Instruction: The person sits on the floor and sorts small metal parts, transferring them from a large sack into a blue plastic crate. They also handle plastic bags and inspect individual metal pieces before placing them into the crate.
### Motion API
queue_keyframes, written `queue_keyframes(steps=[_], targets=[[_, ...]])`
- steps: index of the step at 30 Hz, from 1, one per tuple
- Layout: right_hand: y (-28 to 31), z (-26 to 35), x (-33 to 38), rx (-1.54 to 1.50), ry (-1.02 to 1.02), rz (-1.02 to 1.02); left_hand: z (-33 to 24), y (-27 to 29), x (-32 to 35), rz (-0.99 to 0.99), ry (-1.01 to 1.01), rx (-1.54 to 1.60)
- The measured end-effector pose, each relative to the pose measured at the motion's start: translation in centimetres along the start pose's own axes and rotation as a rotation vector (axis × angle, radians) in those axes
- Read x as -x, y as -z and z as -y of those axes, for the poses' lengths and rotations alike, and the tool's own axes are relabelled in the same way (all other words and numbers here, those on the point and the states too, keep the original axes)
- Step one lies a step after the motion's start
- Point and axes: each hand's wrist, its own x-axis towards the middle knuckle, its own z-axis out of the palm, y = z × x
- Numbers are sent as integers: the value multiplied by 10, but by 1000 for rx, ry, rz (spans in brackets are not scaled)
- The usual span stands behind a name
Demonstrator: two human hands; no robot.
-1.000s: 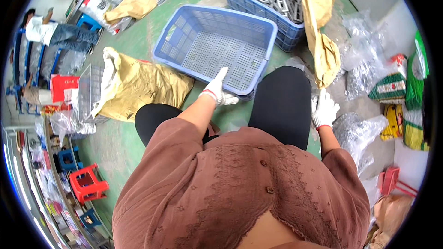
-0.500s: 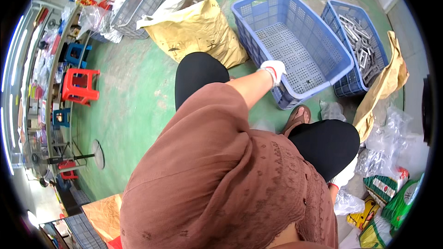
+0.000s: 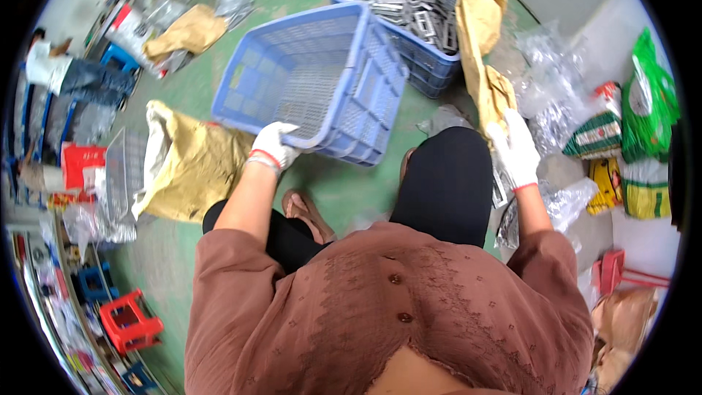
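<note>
Gripping the near rim of an open blue plastic crate (image 3: 373, 113), the white-gloved left hand (image 3: 275, 146) holds it tilted between a yellow sack (image 3: 197, 168) and a blue crate of grey metal pieces (image 3: 433, 72). The white-gloved right hand (image 3: 518, 151) touches a long tan sack (image 3: 474, 44); its grip I cannot tell.

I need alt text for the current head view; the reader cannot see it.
A person's gloved left hand grips a tilted blue basket at its near edge; the gloved right hand is at a tan sack. Behind, a second blue basket holds grey metal-looking pieces.
</note>
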Motion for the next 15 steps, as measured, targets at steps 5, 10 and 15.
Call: queue_keyframes(steps=[5,10,15], targets=[[-20,39,-58,11,170,309,-48,29,-45,-91,-21,-19],[-85,59,-139,218,252,422,-90,18,-82,-194,-44,-142],[-131,66,-204,353,370,43,-117,70,-133,-437,-14,-351]])
